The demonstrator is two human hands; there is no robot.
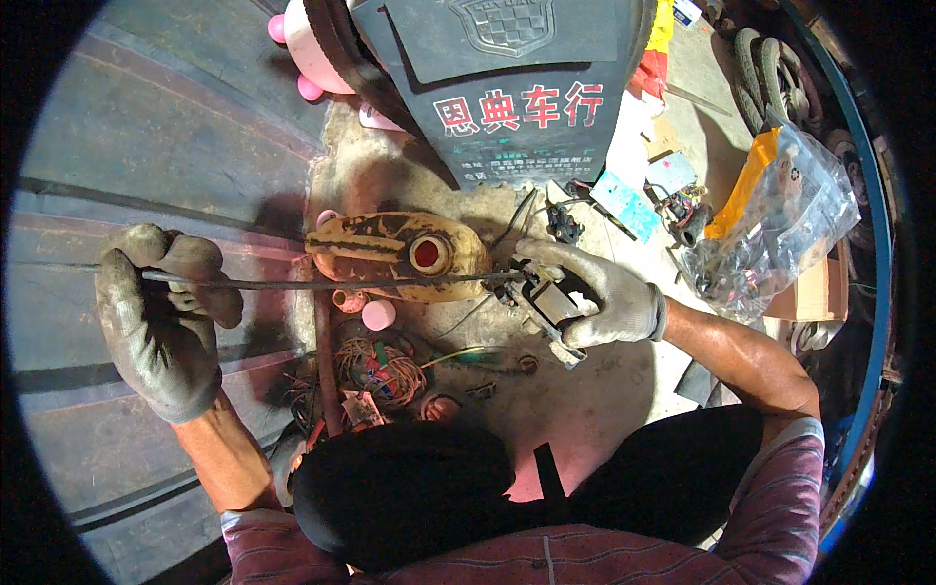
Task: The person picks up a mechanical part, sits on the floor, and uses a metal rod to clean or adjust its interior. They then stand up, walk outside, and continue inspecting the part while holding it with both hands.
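Observation:
A thin black cable (pixel 283 286) stretches almost level between my two gloved hands. My left hand (pixel 166 317), in a soiled grey-white work glove, is raised at the left with its fingers curled round the cable's end. In my right hand (pixel 614 297), also gloved, is a small black and silver metal part (pixel 554 302). The cable meets this part at its left side. Thumb and fingers grip the part from the right; the palm hides some of it. Behind the cable lies a stained yellow plastic jug (pixel 463 255) with a round opening, red inside.
A dark mud flap (pixel 526 146) with printing stands ahead. Coiled wires (pixel 390 375) and a pink cap (pixel 378 314) lie below the jug. At the right are a clear plastic bag (pixel 795 214), a cardboard box (pixel 814 292) and tyres (pixel 775 83). Dark ridged panelling (pixel 146 127) fills the left.

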